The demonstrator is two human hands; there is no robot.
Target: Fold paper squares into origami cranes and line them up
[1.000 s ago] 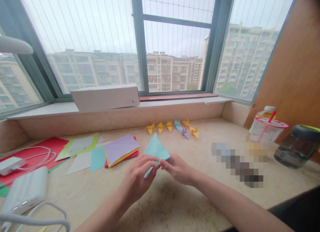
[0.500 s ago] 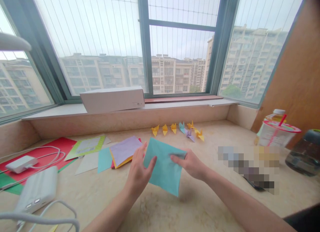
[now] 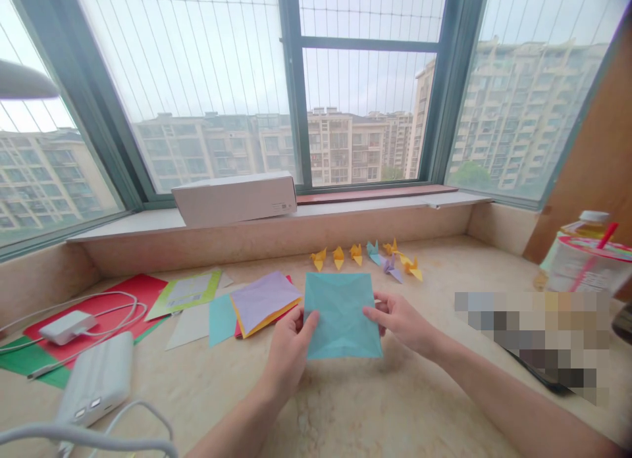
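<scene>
A square of light blue origami paper (image 3: pixel 342 320) is held up in front of me, a little above the tabletop, with faint creases across it. My left hand (image 3: pixel 291 336) pinches its left edge, thumb on the near face. At the right edge my right hand (image 3: pixel 399 318) grips it the same way, thumb in front and fingers behind. Past the sheet stand several small folded paper cranes, among them a yellow crane (image 3: pixel 318 258), a blue crane (image 3: pixel 374 252) and a purple crane (image 3: pixel 392 269).
Left of my hands lie stacked purple paper (image 3: pixel 266 301), a blue sheet (image 3: pixel 222 320) and red paper (image 3: pixel 143 293). A white power bank (image 3: pixel 101 372) and white charger (image 3: pixel 66 326) with cables sit farther left. On the right are a lidded cup (image 3: pixel 587 267) and a blurred-out object (image 3: pixel 538 339).
The blue paper has turned from a tilt to nearly level and square-on. My left fingers have closed on its left edge, and the right hand has shifted its hold. The view has swung slightly left.
</scene>
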